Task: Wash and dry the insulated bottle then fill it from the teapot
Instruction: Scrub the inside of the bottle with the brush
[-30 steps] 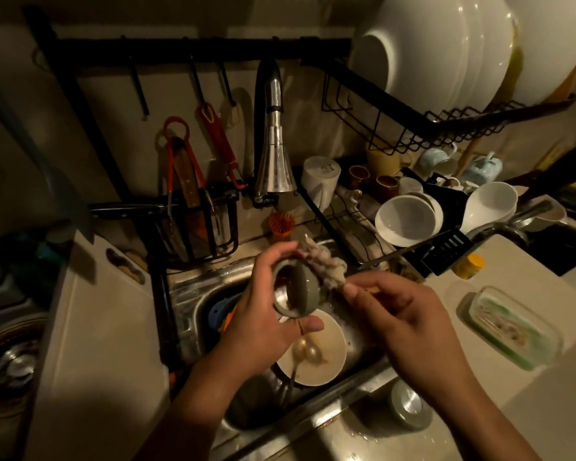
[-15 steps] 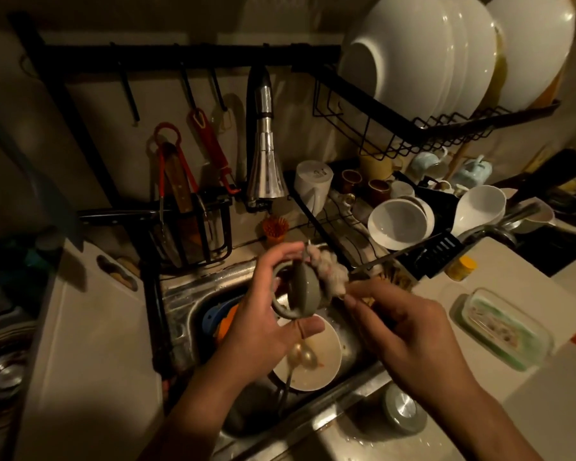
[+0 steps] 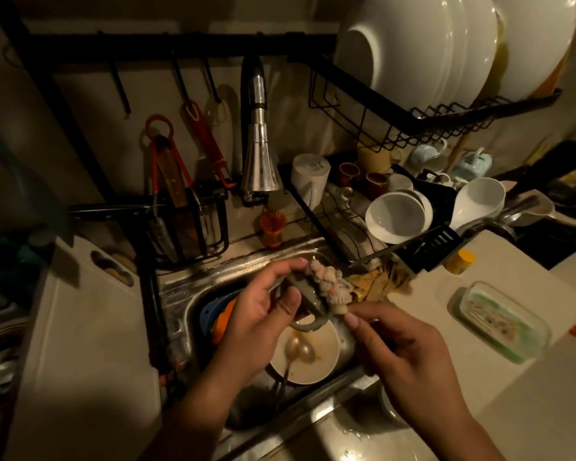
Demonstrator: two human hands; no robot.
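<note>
The left hand [image 3: 260, 321] curls its fingers round the grey bottle lid [image 3: 308, 296] above the sink [image 3: 187, 287], at 12 o'clock of the dirty plate [image 3: 325, 344]. The right hand [image 3: 413, 361] pinches a knitted scrubber [image 3: 331, 284] against the lid's 3 o'clock side.

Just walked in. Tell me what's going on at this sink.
A person is washing up over the sink. The left hand grips a grey lid with a loop handle, probably the insulated bottle's. The right hand pinches a knitted scrubber pressed against the lid. Below them, a dirty white bowl with spoons sits in the sink. No water shows at the faucet. This looks like the scrubbing stage, with drying and filling not yet started.
</note>
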